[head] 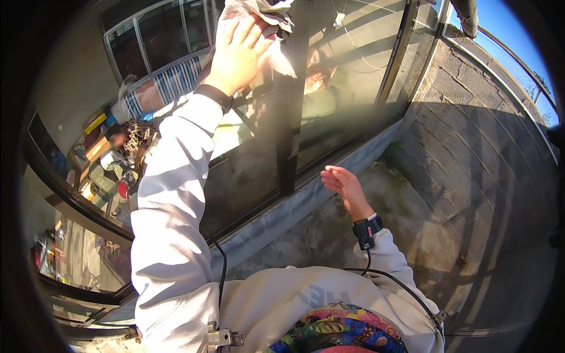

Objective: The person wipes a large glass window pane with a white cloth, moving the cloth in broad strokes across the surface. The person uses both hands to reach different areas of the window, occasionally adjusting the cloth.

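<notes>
My left hand (240,50) is raised high and lies spread over a pale, crumpled cloth (280,55), pressing it against the window glass (247,163) beside a dark metal upright (288,132). Part of the cloth is hidden beneath the palm and past the top edge. Lower down, my right hand (346,187) hangs in front of the window's sill (269,225), its fingers loosely curled and holding nothing. Around the right wrist is a black strapped device (365,231) with a cable running from it.
A rough block wall (476,154) closes off the right side. Below the sill lies stained concrete ground (304,247). Behind the glass are a person (132,141), a striped blue-and-white cloth (163,86) and stacked boxes (95,128). Black cables (393,278) cross near my body.
</notes>
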Available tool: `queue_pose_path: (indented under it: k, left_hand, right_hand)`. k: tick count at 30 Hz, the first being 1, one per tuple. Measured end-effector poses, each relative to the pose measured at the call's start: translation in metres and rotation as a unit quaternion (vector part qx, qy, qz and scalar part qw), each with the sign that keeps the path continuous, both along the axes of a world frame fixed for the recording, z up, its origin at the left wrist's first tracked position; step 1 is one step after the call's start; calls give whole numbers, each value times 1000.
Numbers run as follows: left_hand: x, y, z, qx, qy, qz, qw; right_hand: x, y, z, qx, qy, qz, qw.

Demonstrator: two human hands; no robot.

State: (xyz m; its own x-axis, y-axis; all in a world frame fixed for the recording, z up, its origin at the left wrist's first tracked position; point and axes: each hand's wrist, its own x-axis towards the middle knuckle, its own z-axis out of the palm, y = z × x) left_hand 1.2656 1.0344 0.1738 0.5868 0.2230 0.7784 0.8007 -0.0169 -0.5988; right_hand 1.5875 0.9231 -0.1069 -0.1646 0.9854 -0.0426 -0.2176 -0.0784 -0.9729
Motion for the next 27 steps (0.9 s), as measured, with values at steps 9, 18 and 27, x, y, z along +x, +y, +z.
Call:
queue_pose_path:
  k: [9,18,27]
  left_hand:
    - [-71,-105,-218,-512,-104,25,852]
    - [-244,-240,-239,-307,-109,265,908]
    - [-295,-288,-224,-71,-281,218,932]
  right_hand:
    - [-44,60,69,259,-90,-16,962]
    - [-96,153,225,601,-323,-221,697]
    - [-143,243,296,651,-342,-298,608]
